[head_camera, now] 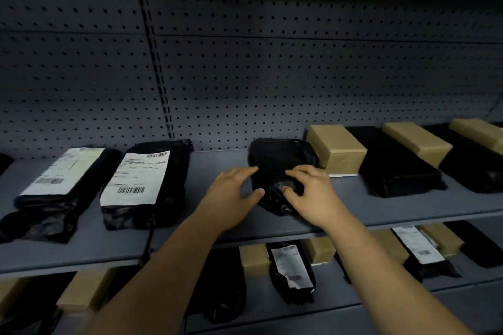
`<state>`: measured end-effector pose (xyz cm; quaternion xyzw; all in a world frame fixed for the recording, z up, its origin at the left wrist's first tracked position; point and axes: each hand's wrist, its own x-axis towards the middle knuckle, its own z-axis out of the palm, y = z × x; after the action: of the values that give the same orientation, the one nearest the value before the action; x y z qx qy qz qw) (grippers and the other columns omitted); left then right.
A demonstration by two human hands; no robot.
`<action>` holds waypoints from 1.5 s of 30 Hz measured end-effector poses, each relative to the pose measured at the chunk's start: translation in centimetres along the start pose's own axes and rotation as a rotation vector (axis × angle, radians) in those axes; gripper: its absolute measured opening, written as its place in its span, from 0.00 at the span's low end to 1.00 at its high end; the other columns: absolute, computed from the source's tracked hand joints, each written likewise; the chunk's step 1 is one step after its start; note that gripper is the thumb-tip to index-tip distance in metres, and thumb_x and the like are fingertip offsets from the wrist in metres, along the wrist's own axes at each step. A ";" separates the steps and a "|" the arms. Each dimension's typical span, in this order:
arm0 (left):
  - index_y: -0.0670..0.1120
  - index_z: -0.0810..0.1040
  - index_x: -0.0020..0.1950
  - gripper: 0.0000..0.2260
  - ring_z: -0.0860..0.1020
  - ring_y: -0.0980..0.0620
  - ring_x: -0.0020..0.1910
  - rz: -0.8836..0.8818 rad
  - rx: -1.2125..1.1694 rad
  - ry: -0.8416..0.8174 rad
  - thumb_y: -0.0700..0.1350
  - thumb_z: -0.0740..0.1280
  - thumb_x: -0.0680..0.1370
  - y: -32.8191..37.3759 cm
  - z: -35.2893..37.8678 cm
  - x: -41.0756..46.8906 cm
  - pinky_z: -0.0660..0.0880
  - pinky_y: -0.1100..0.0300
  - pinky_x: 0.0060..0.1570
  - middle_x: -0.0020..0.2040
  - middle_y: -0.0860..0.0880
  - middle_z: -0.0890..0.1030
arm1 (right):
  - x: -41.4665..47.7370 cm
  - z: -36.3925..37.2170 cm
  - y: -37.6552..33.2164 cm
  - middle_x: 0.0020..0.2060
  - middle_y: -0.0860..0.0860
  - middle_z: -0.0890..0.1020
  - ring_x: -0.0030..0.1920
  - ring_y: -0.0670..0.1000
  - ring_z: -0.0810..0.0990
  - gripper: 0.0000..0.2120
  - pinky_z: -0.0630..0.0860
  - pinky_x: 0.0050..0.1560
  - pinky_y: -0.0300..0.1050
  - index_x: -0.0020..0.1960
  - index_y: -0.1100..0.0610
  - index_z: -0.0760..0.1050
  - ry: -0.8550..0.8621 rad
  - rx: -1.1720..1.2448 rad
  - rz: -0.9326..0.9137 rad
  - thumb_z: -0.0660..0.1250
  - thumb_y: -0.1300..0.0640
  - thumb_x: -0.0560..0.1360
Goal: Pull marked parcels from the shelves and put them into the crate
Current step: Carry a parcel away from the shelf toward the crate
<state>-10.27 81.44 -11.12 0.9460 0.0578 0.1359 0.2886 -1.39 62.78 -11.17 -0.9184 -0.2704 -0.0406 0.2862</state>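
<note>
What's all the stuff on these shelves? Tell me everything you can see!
Back wall: one, grey with holes, behind everything.
Upper shelf: one, grey, where the hands are.
Lower shelf: one, grey, underneath.
Labelled bags: two, black with white labels, upper shelf left.
Plain bag: one, black, upper shelf middle.
Boxes: three, brown, upper shelf right.
Wrapped parcels: two, black, between those boxes.
Lower boxes: at least five, brown, lower shelf.
Lower bags: several, black, two showing white labels, lower shelf.
Left hand: one, at the plain bag's left edge.
Right hand: one, gripping its crinkly near end.
</note>
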 end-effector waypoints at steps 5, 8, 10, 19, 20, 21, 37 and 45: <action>0.52 0.69 0.73 0.24 0.69 0.50 0.68 -0.040 -0.001 0.038 0.56 0.67 0.78 -0.1 1.4 -0.3 0.68 0.54 0.68 0.68 0.51 0.74 | 0.2 0.2 0.4 0.65 0.48 0.74 0.69 0.49 0.65 0.20 0.54 0.63 0.27 0.67 0.53 0.77 -0.078 0.108 -0.113 0.71 0.54 0.76; 0.50 0.70 0.72 0.24 0.70 0.48 0.67 -0.079 -0.009 0.080 0.54 0.68 0.77 -0.3 1.4 -0.3 0.69 0.51 0.67 0.67 0.49 0.75 | 0.7 -0.2 0.7 0.66 0.48 0.71 0.69 0.48 0.67 0.21 0.59 0.67 0.30 0.67 0.52 0.77 -0.062 0.212 -0.071 0.72 0.53 0.76; 0.51 0.71 0.72 0.24 0.72 0.48 0.65 -0.107 -0.021 0.084 0.54 0.69 0.77 -0.3 1.5 -0.3 0.71 0.50 0.65 0.65 0.48 0.76 | 1.1 -0.1 0.8 0.69 0.48 0.68 0.70 0.49 0.66 0.23 0.61 0.69 0.35 0.69 0.51 0.74 -0.098 0.179 -0.029 0.72 0.52 0.75; 0.51 0.72 0.70 0.20 0.74 0.57 0.62 -0.165 -0.255 0.214 0.46 0.68 0.79 0.5 0.9 -1.1 0.68 0.69 0.60 0.64 0.54 0.76 | 1.3 1.4 0.0 0.59 0.46 0.70 0.58 0.44 0.71 0.22 0.63 0.59 0.31 0.65 0.54 0.78 -0.079 0.319 0.017 0.76 0.55 0.72; 0.52 0.72 0.70 0.19 0.74 0.59 0.61 -0.176 -0.314 0.238 0.45 0.68 0.79 0.5 0.6 -1.1 0.69 0.69 0.59 0.63 0.55 0.76 | 1.3 1.4 -0.2 0.59 0.46 0.71 0.57 0.44 0.72 0.21 0.65 0.58 0.33 0.64 0.54 0.78 -0.085 0.361 0.036 0.76 0.55 0.72; 0.53 0.73 0.69 0.19 0.75 0.60 0.60 -0.177 -0.368 0.263 0.45 0.68 0.79 0.6 0.2 -1.1 0.70 0.71 0.58 0.61 0.56 0.77 | 1.3 1.5 -0.4 0.59 0.47 0.72 0.56 0.45 0.73 0.20 0.67 0.57 0.34 0.63 0.53 0.79 -0.092 0.410 0.060 0.76 0.55 0.72; 0.50 0.66 0.67 0.21 0.75 0.61 0.63 -0.038 -1.041 0.211 0.31 0.63 0.78 3.2 -0.6 -0.1 0.75 0.66 0.55 0.65 0.56 0.73 | 1.2 -1.4 -1.5 0.51 0.40 0.83 0.53 0.41 0.79 0.16 0.71 0.52 0.36 0.56 0.47 0.82 0.015 0.678 0.186 0.67 0.38 0.75; 0.51 0.75 0.59 0.16 0.79 0.60 0.55 -0.245 -0.787 0.384 0.43 0.74 0.74 2.9 -1.4 0.6 0.76 0.63 0.55 0.56 0.58 0.79 | 1.1 0.4 -2.6 0.50 0.46 0.84 0.53 0.46 0.81 0.15 0.77 0.56 0.43 0.56 0.50 0.81 -0.045 0.815 0.243 0.70 0.43 0.75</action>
<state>-10.03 79.90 -8.23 0.7081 0.1659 0.2853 0.6243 -1.85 65.31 -9.97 -0.7561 -0.1602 0.1237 0.6223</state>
